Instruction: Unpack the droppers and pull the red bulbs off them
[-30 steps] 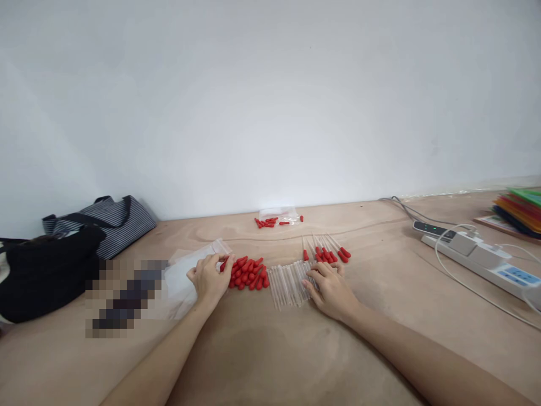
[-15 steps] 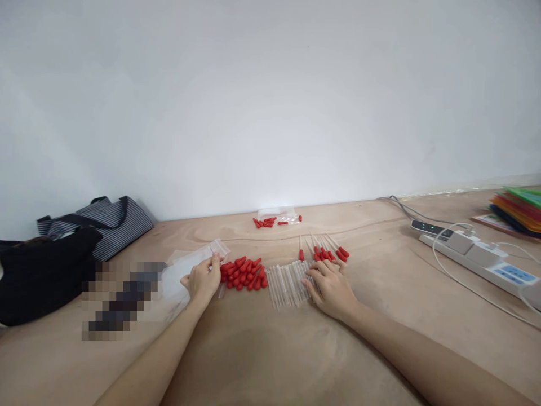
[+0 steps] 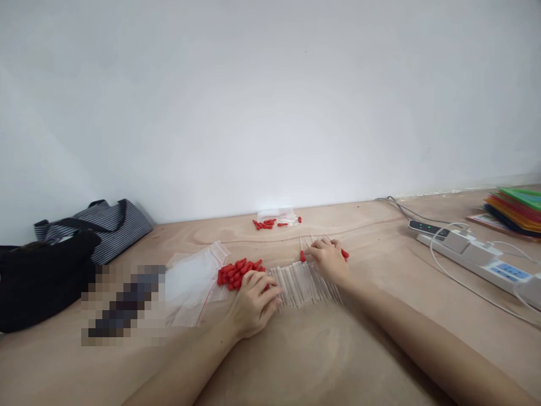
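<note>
My left hand (image 3: 256, 301) rests low with fingers bent and apart, its fingertips at the left end of a row of clear dropper tubes (image 3: 302, 285). It partly covers a heap of red rubber bulbs (image 3: 236, 272). Behind the tubes, my right hand (image 3: 329, 260) is over several droppers with red bulbs, fingers curved and apart, nothing visibly gripped. One dropper bulb (image 3: 302, 256) shows left of that hand, another red bulb (image 3: 345, 254) to its right. Clear zip bags (image 3: 192, 276) lie left of the heap.
Near the wall are more small red bulbs (image 3: 265, 224) beside a clear bag (image 3: 276, 214). A power strip (image 3: 473, 256) with cables lies right, before a stack of coloured folders (image 3: 513, 208). Striped and black bags (image 3: 51, 276) stand left, near a pixelated patch on the table (image 3: 270, 378).
My left hand has left the zip bags and moved right to the tubes' left end. My right hand has shifted from the tubes back over the droppers with red bulbs.
</note>
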A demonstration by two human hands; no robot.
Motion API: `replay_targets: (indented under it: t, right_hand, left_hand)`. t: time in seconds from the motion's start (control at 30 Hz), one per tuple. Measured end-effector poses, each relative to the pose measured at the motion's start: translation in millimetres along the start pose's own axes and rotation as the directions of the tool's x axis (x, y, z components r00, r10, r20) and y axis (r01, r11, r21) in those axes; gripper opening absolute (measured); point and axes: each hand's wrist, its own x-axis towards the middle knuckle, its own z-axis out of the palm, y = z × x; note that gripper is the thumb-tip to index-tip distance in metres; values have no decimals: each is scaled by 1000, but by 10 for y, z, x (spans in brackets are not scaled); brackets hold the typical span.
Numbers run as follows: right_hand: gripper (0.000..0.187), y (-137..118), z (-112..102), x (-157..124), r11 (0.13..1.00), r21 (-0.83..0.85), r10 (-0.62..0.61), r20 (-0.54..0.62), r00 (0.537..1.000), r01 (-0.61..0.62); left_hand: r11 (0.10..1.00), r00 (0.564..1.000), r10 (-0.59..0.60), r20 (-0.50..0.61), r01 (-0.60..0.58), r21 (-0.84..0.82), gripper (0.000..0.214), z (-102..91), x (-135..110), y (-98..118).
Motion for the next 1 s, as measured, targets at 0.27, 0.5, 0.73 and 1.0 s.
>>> replay_targets:
  t: [0.27, 0.5, 0.73, 1.0]
  right_hand:
    - [16, 126, 137, 535, 978, -56, -190, 179, 965, 202]
    - [13, 48, 205, 658, 929, -80, -346, 151, 926, 361]
    - [26, -47, 59, 588, 982, -66, -185, -133, 974, 177]
    - [27, -180, -58, -412, 937, 31, -330, -253, 910, 348]
  left_hand:
    - [999, 1000, 23, 2, -23, -26, 18, -8, -12, -1]
    - [1000, 999, 29, 16, -29, -4, 18, -15, -10, 18]
    - [998, 996, -56, -64, 58, 35, 15, -19, -3, 32]
    - [970, 971, -217, -105, 226, 85, 26, 76, 38, 121]
